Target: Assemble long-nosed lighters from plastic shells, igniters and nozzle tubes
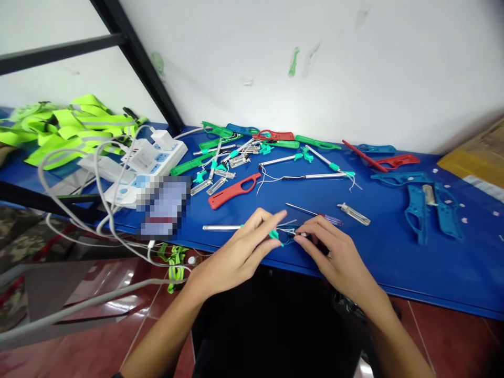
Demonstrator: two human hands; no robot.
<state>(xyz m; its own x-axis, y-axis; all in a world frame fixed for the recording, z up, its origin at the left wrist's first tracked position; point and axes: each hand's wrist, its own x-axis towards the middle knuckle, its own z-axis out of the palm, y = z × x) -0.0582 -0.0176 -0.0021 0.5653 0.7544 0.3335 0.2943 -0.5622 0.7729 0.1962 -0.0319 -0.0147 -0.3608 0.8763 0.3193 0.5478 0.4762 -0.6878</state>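
Note:
At the blue table's front edge, my left hand [246,244] grips a lighter rod assembly, a silver tube [222,228] with a green trigger piece [274,234] showing between thumb and fingers. Thin wires run from it to my right hand [328,242], whose thumb and fingertips pinch a small black part [300,234]. A screwdriver [311,212] lies just behind my hands. To its right rests a clear fuel tank [354,214]. Behind my left hand is a red lighter shell [234,192].
More tubes, tanks and green shells [191,164] are heaped at the back. Blue shells [416,212] lie at right, near a cardboard box [478,144]. At left are a power strip [167,154], white cables, a pixelated phone [167,207] and yellow straps [84,128].

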